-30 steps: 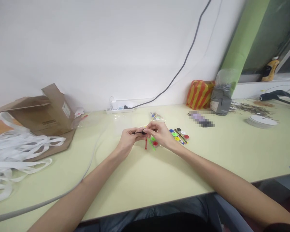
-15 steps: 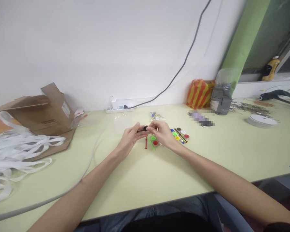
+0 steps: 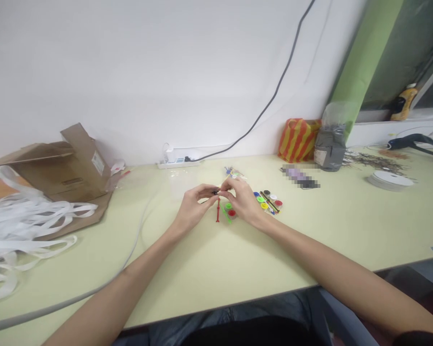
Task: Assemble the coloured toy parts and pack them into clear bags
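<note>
Both hands busy. L grip [image 3: 193, 206] pinches a small blk plastic piece [image 3: 215, 192] btwn thumb & fingers. R grip [image 3: 240, 199] is closed on the same piece from the other side, fingertips nearly meeting mine on the L. So the piece is right btwn my 2 grips, looks held up off the counter [image 3: 187, 278]. Most of it's hidden by fingers, so can't tell exact shape or whether it's 1 part or 2.

Nearest stuff: red stick [image 3: 218, 211] lies just on my side of the grip, green stick [image 3: 224, 213] beside it, w/ green round piece [image 3: 228, 206] & red round piece [image 3: 231, 213] partly tucked by R grip. A bit further R of the grip, a separate cluster: black stick [image 3: 270, 203] lying across w/ yellow round piece [image 3: 264, 205], white round piece [image 3: 273, 197] & other colors around it. Beyond the grip, toward the wall, clear bag [image 3: 234, 173] w/ small colored bits.

Progress, my guess: approx midway on this blk piece, handling not finished, as both grips are on it. Red & green sticks + their rounds lie loose, so prob. not done yet. R cluster looks sorted or set aside, but can't confirm. Bag contents too small to count.
</note>
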Demonstrator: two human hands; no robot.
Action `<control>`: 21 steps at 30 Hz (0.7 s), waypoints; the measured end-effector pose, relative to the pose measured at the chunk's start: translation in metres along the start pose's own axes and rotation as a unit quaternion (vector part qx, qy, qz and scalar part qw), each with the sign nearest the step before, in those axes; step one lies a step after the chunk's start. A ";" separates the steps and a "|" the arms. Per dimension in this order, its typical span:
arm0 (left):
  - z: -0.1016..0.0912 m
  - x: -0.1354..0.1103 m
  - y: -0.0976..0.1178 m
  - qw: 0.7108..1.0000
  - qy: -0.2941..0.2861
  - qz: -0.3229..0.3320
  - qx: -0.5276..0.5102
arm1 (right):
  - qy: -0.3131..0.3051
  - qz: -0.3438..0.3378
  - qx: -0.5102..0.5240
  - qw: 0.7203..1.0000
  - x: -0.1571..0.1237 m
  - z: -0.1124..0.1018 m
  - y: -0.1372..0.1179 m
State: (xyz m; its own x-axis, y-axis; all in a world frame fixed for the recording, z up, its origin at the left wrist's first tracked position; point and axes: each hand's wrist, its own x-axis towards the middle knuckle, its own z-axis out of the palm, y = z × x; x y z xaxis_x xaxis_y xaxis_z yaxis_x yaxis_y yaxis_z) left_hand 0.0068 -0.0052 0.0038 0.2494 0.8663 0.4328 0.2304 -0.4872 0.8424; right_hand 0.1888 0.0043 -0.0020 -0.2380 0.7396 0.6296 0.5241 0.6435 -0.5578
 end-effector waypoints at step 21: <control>-0.010 0.001 -0.006 0.956 0.005 0.129 0.264 | -0.007 -0.042 -0.006 0.999 0.000 0.000 -0.002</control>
State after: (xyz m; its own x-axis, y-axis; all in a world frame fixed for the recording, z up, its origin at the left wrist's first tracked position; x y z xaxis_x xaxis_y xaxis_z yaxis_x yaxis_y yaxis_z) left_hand -0.0037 -0.0002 0.0027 0.3537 0.7099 0.6090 0.6055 -0.6700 0.4294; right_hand 0.1874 0.0026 -0.0010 -0.2936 0.6858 0.6659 0.5116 0.7012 -0.4966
